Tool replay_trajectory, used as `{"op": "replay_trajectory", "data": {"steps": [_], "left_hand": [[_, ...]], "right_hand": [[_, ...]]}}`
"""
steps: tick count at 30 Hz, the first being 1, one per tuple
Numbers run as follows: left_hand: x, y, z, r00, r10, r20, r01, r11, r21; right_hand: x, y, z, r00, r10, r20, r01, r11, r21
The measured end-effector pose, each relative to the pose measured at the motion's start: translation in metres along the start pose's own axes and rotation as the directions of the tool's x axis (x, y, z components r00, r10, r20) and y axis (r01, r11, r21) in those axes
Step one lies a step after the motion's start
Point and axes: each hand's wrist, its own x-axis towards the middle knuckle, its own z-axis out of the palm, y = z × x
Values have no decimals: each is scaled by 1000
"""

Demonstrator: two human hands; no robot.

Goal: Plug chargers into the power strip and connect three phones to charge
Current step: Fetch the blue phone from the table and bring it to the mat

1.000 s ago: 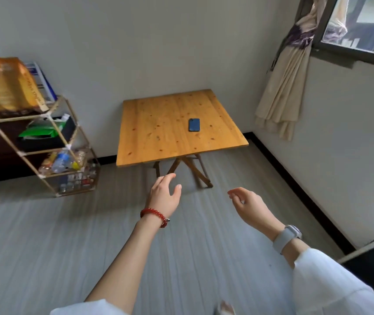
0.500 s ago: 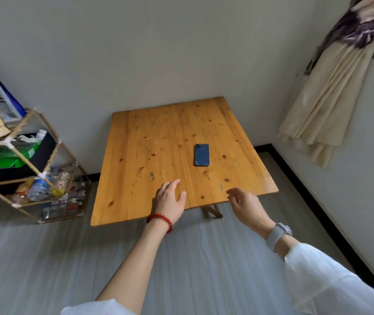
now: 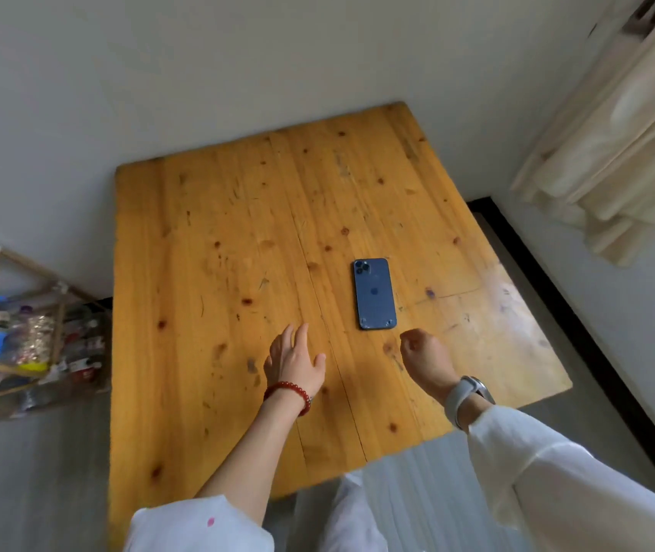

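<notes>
So far almost nothing of the task looks done: one blue phone (image 3: 374, 293) lies face down on the wooden table (image 3: 206, 241), right of its middle and toward the near edge, with no cable in it. No power strip, charger or other phone is in view. The left hand (image 3: 292, 362) hovers with fingers spread; the right hand (image 3: 425, 358) is loosely curled just short of the phone. Neither holds anything.

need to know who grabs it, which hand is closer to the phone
The right hand, wearing the grey watch, sits just below the phone; the left hand has the red bracelet.
</notes>
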Motion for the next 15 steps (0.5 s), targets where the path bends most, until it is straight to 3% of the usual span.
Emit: {"op": "replay_trajectory", "data": {"steps": [7, 15], "left_hand": [[91, -19, 18, 987, 29, 161, -76, 954, 290], [101, -38, 44, 990, 70, 126, -116, 905, 410]], "right_hand": [[93, -31, 34, 963, 266, -42, -267, 963, -32], [103, -39, 59, 945, 305, -121, -325, 918, -229]]}}
